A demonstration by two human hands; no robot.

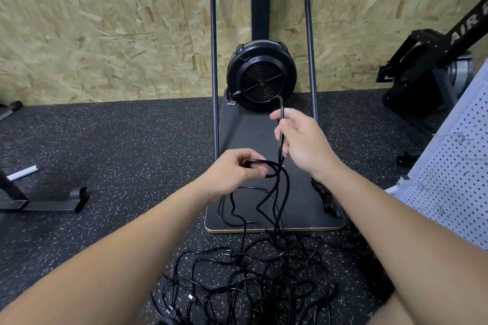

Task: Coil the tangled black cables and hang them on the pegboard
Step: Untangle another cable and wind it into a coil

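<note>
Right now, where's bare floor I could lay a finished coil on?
Bare rubber floor lies left of the machine's platform, between the wall and the black floor stand. The platform's far half, below the fan, is also bare. Crowded: the tangled cables under both hands, and the right side by the pegboard.

Even, soft indoor light; faint shadows; wide-angle bending at the edges; slight blur on the outer wall.

Our one view: head-worn wide-angle camera, facing forward and down, close over our forearms, floor [105,145] and wall [105,21] beyond.
</note>
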